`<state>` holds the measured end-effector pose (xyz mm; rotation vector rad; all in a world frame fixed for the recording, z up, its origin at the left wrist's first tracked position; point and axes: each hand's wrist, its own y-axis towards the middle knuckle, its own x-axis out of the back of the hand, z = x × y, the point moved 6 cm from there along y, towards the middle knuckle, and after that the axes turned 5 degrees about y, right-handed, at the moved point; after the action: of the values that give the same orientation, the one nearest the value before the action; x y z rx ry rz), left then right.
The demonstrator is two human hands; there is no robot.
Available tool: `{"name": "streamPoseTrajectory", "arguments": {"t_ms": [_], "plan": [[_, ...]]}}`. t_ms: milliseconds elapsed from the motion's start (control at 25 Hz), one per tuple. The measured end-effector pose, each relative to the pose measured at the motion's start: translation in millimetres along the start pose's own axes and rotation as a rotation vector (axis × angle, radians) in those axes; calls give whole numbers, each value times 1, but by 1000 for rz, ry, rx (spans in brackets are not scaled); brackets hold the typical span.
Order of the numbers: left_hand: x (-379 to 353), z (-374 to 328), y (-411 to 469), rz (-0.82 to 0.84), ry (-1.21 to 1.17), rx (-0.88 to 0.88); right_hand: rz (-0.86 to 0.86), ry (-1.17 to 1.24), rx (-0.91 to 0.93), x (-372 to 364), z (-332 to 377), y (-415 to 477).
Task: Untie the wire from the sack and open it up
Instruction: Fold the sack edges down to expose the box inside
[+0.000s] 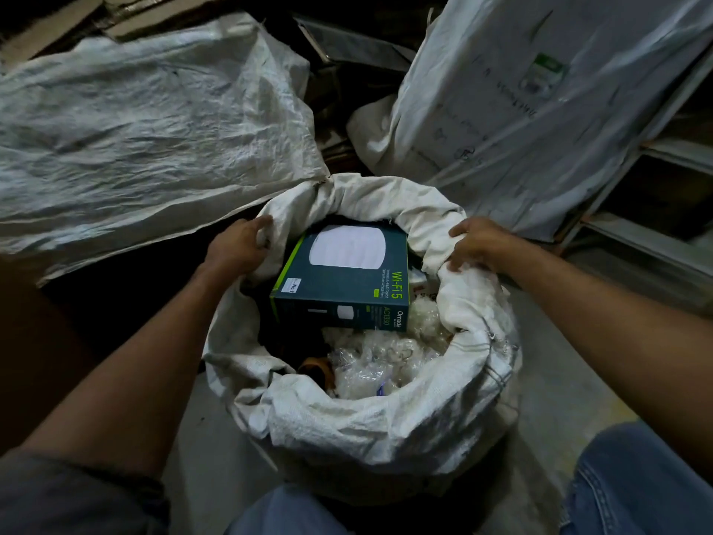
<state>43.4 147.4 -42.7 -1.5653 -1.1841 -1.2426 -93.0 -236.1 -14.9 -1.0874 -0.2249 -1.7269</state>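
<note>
While left hand [239, 245] and right hand [478, 241] clutch sack [366, 426] rim | inside: box [339, 287], maybe packets [378, 361]

Coarse woven plastic sack [370, 422], matt.

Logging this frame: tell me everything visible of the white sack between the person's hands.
The sack is white woven plastic, creased, standing upright on the floor, its mouth wide open and rim rolled outward. The left hand grips the rim's left side, the right hand its right side. Inside lie a dark Wi-Fi box and clear plastic packets.
</note>
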Motion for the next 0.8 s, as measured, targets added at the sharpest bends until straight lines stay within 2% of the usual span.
{"name": "streamPoseTrajectory", "arguments": {"t_ms": [120,280,360,520,640,800], "plan": [[12,17,6,-140,-122,59,-59,194,-22,11,-11,10],[26,46,14,-128,-137,117,-212,171,-70,49,-17,18],[27,47,15,-114,-128,107,-279,155,-25,57,-13,20],[19,48,24,-148,-128,103,-392,-149,112,64,2,26],[17,54,30,-197,-154,117,-399,-301,120,62,2,44],[18,39,33,-128,-162,128,-354,-397,99,55,10,54]]}}
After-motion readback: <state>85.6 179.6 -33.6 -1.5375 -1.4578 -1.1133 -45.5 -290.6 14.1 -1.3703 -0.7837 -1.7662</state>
